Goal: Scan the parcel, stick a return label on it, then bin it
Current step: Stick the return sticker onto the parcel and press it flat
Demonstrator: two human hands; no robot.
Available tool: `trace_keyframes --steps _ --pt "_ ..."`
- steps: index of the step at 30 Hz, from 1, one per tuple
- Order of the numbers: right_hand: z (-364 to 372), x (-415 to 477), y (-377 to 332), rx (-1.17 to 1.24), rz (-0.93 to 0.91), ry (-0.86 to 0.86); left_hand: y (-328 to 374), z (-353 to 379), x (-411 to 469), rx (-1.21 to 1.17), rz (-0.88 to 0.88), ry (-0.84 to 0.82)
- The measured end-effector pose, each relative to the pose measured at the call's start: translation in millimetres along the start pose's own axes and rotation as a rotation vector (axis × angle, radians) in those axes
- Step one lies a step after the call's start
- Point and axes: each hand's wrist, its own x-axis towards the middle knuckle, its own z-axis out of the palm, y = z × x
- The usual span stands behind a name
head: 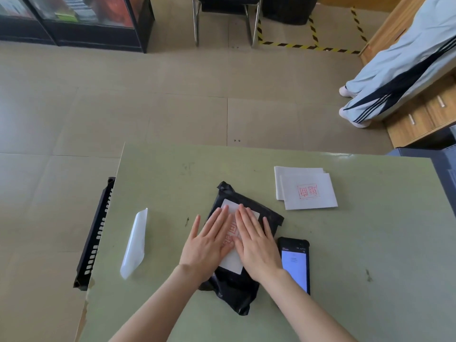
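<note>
On the parcel [237, 280], flat hands [209, 243] hide most of the label [232, 261].

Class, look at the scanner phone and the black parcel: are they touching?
Cannot tell. In the head view the right hand covers the spot where the phone and the parcel would meet.

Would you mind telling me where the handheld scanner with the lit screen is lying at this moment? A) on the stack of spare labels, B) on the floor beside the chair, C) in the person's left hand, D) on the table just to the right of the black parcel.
D: the handheld scanner lies flat on the table, right of the black parcel, while the left hand and right hand press the label flat.
</note>
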Motion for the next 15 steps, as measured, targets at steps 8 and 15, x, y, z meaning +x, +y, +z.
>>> trace_keyframes --steps 8,15 --pt "-17.9 -3.9 15.1 -0.008 -0.005 -0.006 -8.2 -4.7 -14.4 -0.150 -0.132 0.057" --pt "3.3 -53.2 -7.8 -0.066 -0.153 -0.025 0.6 6.7 -43.4 -0.158 -0.132 -0.018"
